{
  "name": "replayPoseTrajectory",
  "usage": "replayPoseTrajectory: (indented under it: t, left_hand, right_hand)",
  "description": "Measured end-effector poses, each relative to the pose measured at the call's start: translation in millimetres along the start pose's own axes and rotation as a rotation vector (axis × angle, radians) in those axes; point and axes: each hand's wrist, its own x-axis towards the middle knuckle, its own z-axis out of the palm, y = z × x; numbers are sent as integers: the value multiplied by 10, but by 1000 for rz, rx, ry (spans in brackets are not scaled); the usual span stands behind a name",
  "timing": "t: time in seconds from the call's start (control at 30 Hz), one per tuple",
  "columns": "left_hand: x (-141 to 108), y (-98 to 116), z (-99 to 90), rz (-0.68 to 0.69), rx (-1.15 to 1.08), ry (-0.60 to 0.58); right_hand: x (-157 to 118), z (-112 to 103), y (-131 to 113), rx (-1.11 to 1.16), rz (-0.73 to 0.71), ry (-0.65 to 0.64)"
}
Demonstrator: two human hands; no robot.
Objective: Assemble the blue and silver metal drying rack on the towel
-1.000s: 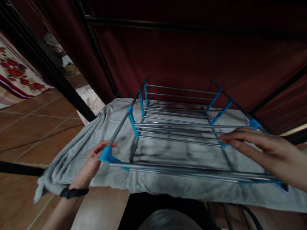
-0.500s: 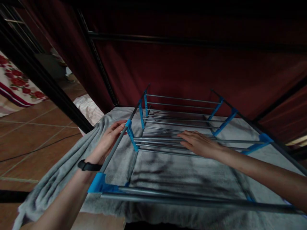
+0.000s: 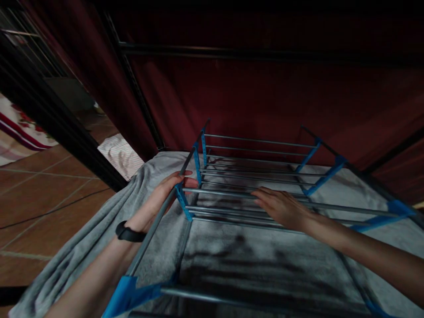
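Your metal rack [image 3: 232, 223] sits on the gray blanket [image 3: 82, 247], center to lower right of frame. Left hand [image 3: 165, 190]'s wrapped round its side rail [image 3: 150, 234] by a blue connector [image 3: 183, 204], left of center; right hand [image 3: 281, 210]'s over a crossbar [image 3: 218, 193], can't tell if it's gripping.

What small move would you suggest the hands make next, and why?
Perhaps the right hand could gently press the bar under its fingers toward the bracket by the left hand, which curls around the rail there; whether that bar is fully seated is unclear.
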Motion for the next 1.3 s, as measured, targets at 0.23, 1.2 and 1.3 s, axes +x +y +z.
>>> replayPoseTrajectory:
  t: [0.23,1.2,1.3]
  left_hand:
    - [-39,28,-28,-32,61,-10]
    - [-4,-13,-41,65,203,-71]
    - [10,-29,-62,70,220,-93]
  right_hand:
    - [-54,19,-11,-13,-22,66]
    - [-25,-34,-18,-6,-49,16]
    - [-27,-14,-21,-10,-40,22]
